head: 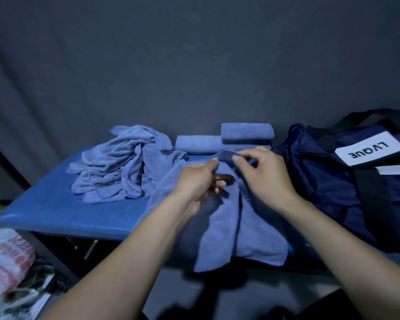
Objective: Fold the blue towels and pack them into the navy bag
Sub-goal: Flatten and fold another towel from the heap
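Dim, bluish light throughout; wide-angle bending at the edges, with blur in the lower-left corner.

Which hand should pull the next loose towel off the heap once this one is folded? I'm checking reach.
Probably the left hand. The heap of unfolded towels lies on its side of the bench, while the right hand sits nearer the navy bag. Both now pinch the towel being folded.

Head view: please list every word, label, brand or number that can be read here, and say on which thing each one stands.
"LVQUE": black capitals, upside down from this view, on the white label of the navy bag.
Red print on the plastic bag at lower left: too blurred to read.
Dark letters on the pile of unfolded towels: partly hidden in folds, not readable.
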